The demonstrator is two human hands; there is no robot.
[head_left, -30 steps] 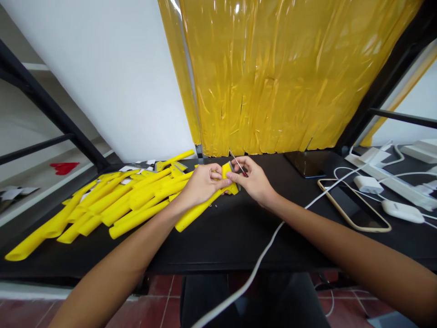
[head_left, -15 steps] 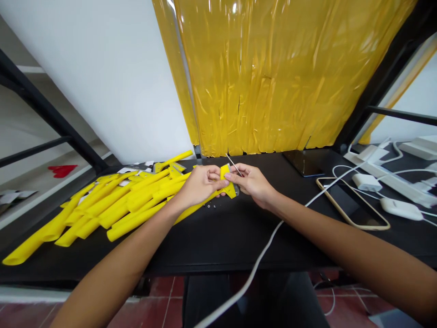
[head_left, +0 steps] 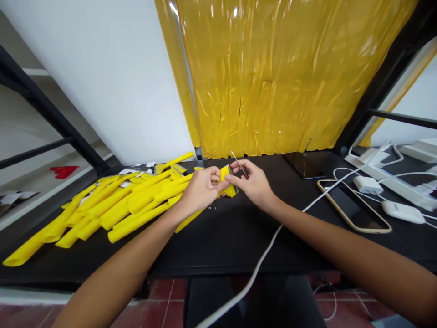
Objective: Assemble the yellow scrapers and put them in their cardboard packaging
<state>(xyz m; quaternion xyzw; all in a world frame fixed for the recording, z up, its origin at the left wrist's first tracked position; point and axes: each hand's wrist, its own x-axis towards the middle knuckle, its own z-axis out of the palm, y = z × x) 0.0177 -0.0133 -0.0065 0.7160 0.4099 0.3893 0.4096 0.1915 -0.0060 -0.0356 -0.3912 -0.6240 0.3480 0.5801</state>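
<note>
My left hand (head_left: 202, 187) is closed around a yellow scraper (head_left: 224, 173) whose grey blade edge shows at its head. Its long yellow handle seems to run down to the left under that hand. My right hand (head_left: 256, 186) is at the scraper's right side, its thumb at the yellow head. Between its fingers sits a thin screwdriver (head_left: 238, 161), shaft slanting up and left, with a bit of red handle visible; the rest is hidden in the palm. Just below the hands lie a few tiny metal pieces (head_left: 210, 208), perhaps nuts, on the black table (head_left: 232, 241).
Many yellow scrapers (head_left: 112, 200) lie piled on the left. A white cable (head_left: 261, 262) crosses the table under my right forearm. To the right are a phone (head_left: 355, 205), a dark tablet-like slab (head_left: 303, 165), chargers (head_left: 403, 212) and a power strip (head_left: 392, 173). A yellow plastic curtain (head_left: 266, 82) hangs behind.
The fingers of my right hand have opened a little and shifted on the screwdriver, showing its red part. My left hand keeps the scraper in nearly the same place.
</note>
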